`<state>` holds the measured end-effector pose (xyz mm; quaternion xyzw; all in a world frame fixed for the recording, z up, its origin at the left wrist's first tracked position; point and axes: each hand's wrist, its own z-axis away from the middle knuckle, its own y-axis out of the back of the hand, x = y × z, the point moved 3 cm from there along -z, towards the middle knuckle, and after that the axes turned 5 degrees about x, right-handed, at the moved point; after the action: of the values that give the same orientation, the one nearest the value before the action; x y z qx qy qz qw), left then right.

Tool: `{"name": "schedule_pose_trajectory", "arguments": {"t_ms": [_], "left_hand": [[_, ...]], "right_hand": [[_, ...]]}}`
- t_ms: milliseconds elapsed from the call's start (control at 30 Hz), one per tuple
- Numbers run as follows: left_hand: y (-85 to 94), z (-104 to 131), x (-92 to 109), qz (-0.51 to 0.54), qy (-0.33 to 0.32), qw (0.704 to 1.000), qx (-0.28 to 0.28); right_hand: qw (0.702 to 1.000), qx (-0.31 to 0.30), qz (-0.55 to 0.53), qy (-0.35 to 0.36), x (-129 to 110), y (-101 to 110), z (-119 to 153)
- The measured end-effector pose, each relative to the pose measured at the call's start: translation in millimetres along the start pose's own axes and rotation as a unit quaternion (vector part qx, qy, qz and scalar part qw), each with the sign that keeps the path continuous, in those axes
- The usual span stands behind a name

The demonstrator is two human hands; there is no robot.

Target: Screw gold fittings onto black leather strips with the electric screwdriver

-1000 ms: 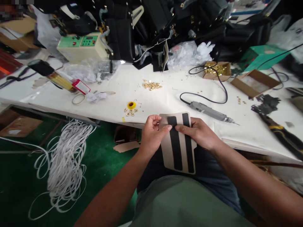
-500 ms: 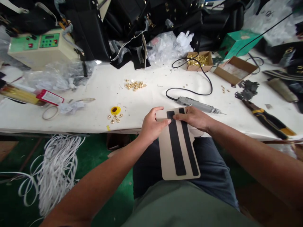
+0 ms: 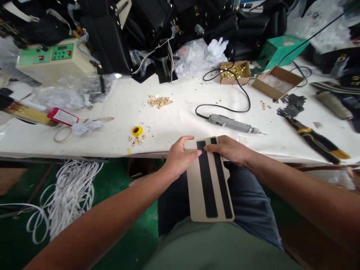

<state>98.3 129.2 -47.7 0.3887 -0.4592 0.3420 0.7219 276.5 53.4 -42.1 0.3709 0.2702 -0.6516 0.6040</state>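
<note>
A beige flat panel [image 3: 196,198] with rounded corners and two black strips lies over my lap, its far end at the table edge. My left hand [image 3: 181,155] grips its far left side, the thumb pressing on the wider black strip [image 3: 207,187]. From the other side my right hand [image 3: 229,150] holds the far right edge, its thumb reaching across to the same strip. Both thumb tips almost meet there. Fingers under the panel are hidden. Beyond the hands, a grey electric screwdriver [image 3: 230,123] lies on the table with its black cable.
Pliers [image 3: 317,140] lie at the right. Small gold fittings [image 3: 160,102] are heaped mid-table, with more beside a yellow ring [image 3: 137,131]. Cardboard boxes [image 3: 277,82], a control box [image 3: 56,62] and black bags [image 3: 98,33] stand behind. White cord [image 3: 73,191] hangs at the left.
Both hands have drawn the panel slightly toward my body, so its far end sits closer to the table's front edge. The grip looks the same.
</note>
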Motion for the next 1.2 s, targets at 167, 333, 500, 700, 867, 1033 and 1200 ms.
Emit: {"name": "schedule_pose_trajectory", "arguments": {"t_ms": [167,333,500,700,867,1033,1200], "left_hand": [[-7.1,-25,-12,-0.078,-0.023,0.997,0.012],[-9.5,-33,-16,-0.12,-0.024,0.993,0.002],[-9.9,-33,-11,-0.148,-0.03,0.989,0.004],[-11.4,-34,-9,-0.191,-0.038,0.981,0.002],[-13.7,-34,-6,-0.212,-0.07,0.975,0.0],[-11.9,-28,-4,-0.236,-0.117,0.965,-0.001],[-6.4,-15,0,-0.345,-0.272,0.897,0.04]], "right_hand": [[0.995,0.046,0.089,0.008,2,2,-22],[0.988,0.069,0.138,0.008,0,-2,-29],[0.973,0.094,0.207,-0.025,-9,-4,-30],[0.962,0.107,0.247,-0.045,-11,-2,-31],[0.97,0.139,0.197,-0.039,-3,2,-33],[0.974,0.14,0.176,-0.039,1,2,-33],[0.976,0.133,0.173,-0.027,2,2,-35]]}}
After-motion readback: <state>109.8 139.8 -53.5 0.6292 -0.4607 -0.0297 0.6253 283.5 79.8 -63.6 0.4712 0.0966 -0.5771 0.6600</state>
